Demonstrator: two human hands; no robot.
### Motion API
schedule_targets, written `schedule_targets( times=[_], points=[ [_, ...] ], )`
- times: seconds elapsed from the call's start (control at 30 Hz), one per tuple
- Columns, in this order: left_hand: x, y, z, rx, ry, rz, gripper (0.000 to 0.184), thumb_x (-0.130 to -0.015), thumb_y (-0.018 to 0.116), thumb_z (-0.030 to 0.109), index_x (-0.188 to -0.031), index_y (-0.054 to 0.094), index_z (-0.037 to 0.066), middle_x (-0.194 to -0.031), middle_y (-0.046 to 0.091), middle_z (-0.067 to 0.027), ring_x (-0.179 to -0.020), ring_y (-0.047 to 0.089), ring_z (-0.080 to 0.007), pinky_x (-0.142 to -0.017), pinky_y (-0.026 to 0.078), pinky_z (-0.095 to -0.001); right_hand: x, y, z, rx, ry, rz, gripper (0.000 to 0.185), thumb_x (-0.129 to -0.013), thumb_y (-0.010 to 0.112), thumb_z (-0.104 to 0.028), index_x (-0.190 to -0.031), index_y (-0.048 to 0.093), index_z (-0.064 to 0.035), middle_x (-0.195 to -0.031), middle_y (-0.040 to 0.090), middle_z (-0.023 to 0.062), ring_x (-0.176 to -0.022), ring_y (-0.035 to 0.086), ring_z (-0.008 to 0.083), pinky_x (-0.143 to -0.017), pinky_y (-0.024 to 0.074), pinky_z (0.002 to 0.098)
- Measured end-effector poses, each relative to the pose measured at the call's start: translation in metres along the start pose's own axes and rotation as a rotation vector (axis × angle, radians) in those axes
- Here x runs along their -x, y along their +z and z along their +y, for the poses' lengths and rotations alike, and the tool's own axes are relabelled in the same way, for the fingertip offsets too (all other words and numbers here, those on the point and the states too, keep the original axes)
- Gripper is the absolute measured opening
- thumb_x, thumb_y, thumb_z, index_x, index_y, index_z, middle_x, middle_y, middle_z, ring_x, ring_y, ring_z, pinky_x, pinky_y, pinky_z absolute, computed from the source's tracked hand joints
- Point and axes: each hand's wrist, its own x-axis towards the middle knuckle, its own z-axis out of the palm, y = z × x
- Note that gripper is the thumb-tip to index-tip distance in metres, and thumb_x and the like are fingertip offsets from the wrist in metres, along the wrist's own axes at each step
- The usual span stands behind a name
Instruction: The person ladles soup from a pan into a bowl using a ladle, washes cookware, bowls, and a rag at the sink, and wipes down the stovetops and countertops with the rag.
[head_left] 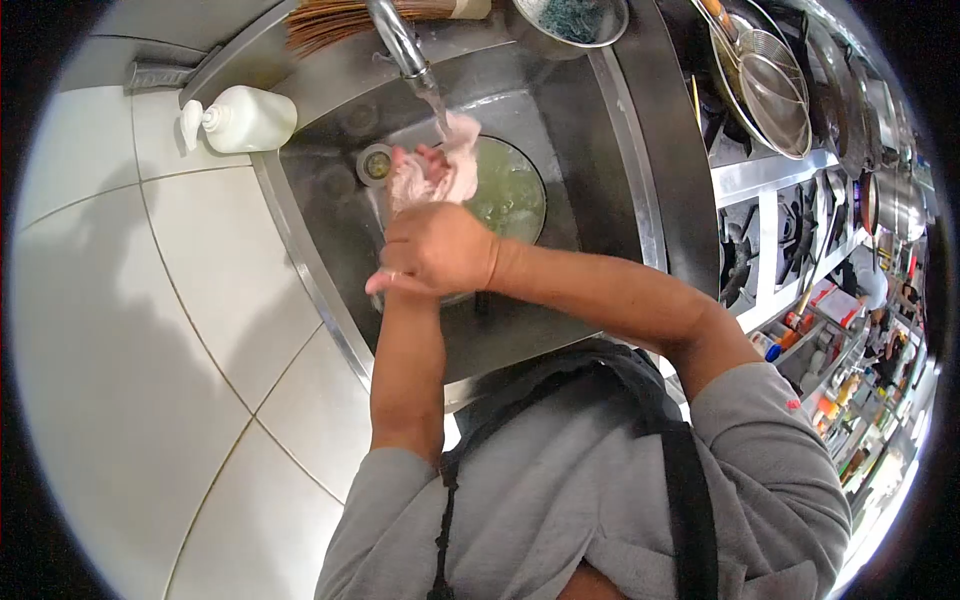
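Under the running tap point(405, 45), my left hand point(428, 160) has its fingers curled at a limp, pale pink piece point(462, 165). Its folds are wet, and I cannot tell whether it is cloth or raw meat. My right hand point(437, 245) crosses over from the right and is closed on my left wrist, with one digit sticking out to the left. Both hands are over the steel sink point(590, 215). Below them, a round vessel point(515, 190) holds cloudy greenish water, its near side hidden by my hands and arm.
A white pump bottle point(250, 120) stands on the left ledge. Behind the tap lies a straw broom point(345, 22), beside a bowl with a blue-green scouring pad point(572, 18). Pans and strainers point(772, 90) rest on the stove at right; a person point(868, 278) is farther off.
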Motion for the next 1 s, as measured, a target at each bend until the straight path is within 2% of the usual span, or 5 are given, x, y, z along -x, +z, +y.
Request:
schedule_targets(
  times=[0.1,0.33,0.47,0.67,1.0],
  points=[
    [0.008,0.032,-0.036,-0.081,0.033,0.351,0.041,-0.102,0.054,0.045,-0.124,0.06,0.01,-0.124,0.066,-0.0099,-0.112,0.065,-0.0257,-0.092,0.056,-0.0464,-0.021,-0.01,0.049,0.248,0.48,-0.129,0.037,-0.09,0.065,-0.042,-0.069,0.07,-0.0119,-0.076,0.07,0.0124,-0.069,0.068,0.0338,-0.062,0.0537,0.0461],
    [-0.023,0.038,-0.038,-0.275,0.133,0.235,0.041,-0.1,0.058,0.041,-0.125,0.059,0.008,-0.124,0.066,-0.0093,-0.111,0.064,-0.0229,-0.097,0.051,-0.04,-0.007,-0.014,0.063,0.513,0.001,0.011,0.046,-0.094,0.056,-0.05,-0.081,0.074,-0.0093,-0.074,0.072,0.0132,-0.064,0.07,0.0344,-0.061,0.0561,0.0492],
    [-0.044,0.116,-0.056,-0.186,0.079,0.51,0.037,-0.098,0.064,0.046,-0.111,0.064,0.011,-0.11,0.069,-0.0068,-0.096,0.065,-0.0188,-0.085,0.053,-0.0354,-0.029,-0.046,0.125,0.456,0.43,0.158,0.042,-0.094,0.062,-0.046,-0.09,0.075,-0.0062,-0.107,0.07,0.0194,-0.097,0.068,0.0341,-0.086,0.0553,0.0416],
    [-0.051,0.141,0.011,-0.363,0.094,0.641,0.021,-0.095,0.067,0.029,-0.094,0.065,0.007,-0.094,0.068,-0.0083,-0.088,0.065,-0.0266,-0.082,0.055,-0.0448,-0.015,-0.044,0.108,-1.144,0.885,-0.288,0.076,-0.089,0.066,-0.063,-0.118,0.064,0.0081,-0.116,0.068,0.0172,-0.107,0.064,0.0267,-0.096,0.0511,0.0399],
    [0.032,0.178,0.094,-0.248,0.334,0.282,0.029,-0.103,0.054,0.025,-0.122,0.062,0.004,-0.121,0.067,-0.0121,-0.12,0.061,-0.0296,-0.109,0.045,-0.053,0.012,-0.036,0.175,-0.028,0.451,-0.339,0.041,-0.076,0.069,-0.036,-0.109,0.073,-0.0114,-0.099,0.073,0.0205,-0.094,0.069,0.0426,-0.086,0.055,0.0497]
  ],
)
